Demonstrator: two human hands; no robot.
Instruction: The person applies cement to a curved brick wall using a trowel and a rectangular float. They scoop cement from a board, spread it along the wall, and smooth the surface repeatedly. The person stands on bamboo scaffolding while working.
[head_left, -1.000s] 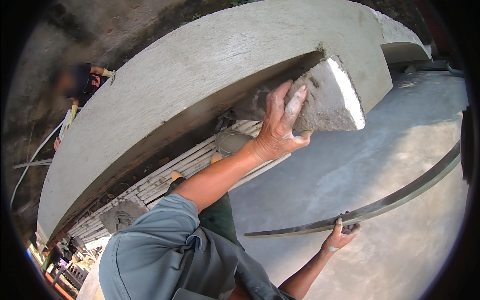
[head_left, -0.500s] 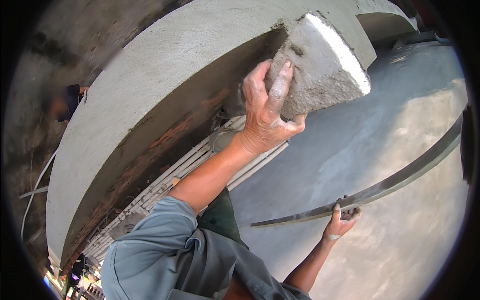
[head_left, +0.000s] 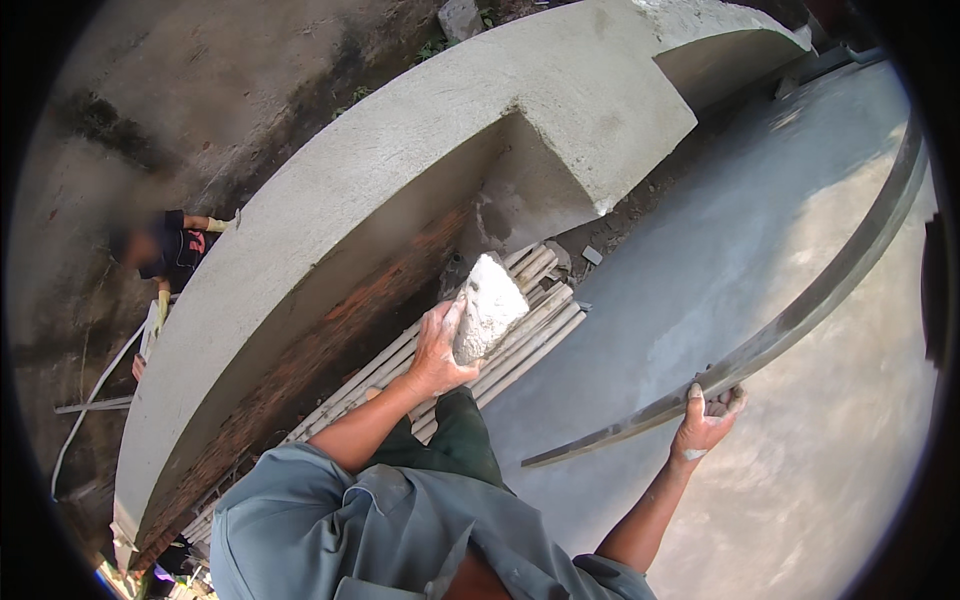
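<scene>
My left hand (head_left: 436, 350) is wrapped round the side of a chunky, rough grey-white block (head_left: 491, 310), which looks like concrete or mortar. Its top face is brightly lit. The block is held up in front of my body, apart from the plastered ledge (head_left: 480, 100). On the right, my right hand (head_left: 705, 428) grips a long, narrow grey bar (head_left: 790, 330) near its lower end, fingers curled round the edge. The bar runs up and away to the far right and appears curved in this view. Mortar whitens the fingers of both hands.
Bundled pale poles (head_left: 530, 325) lie below the block, against a brick-faced wall (head_left: 330, 320) under the ledge. A smooth grey surface (head_left: 620, 330) spreads to the right. At left, beyond the ledge, a gloved person (head_left: 185, 250) is beside it.
My left hand has drawn the block down and back from the ledge's inner corner toward my body. My right hand and the bar have shifted slightly in view. The person at left shows more fully.
</scene>
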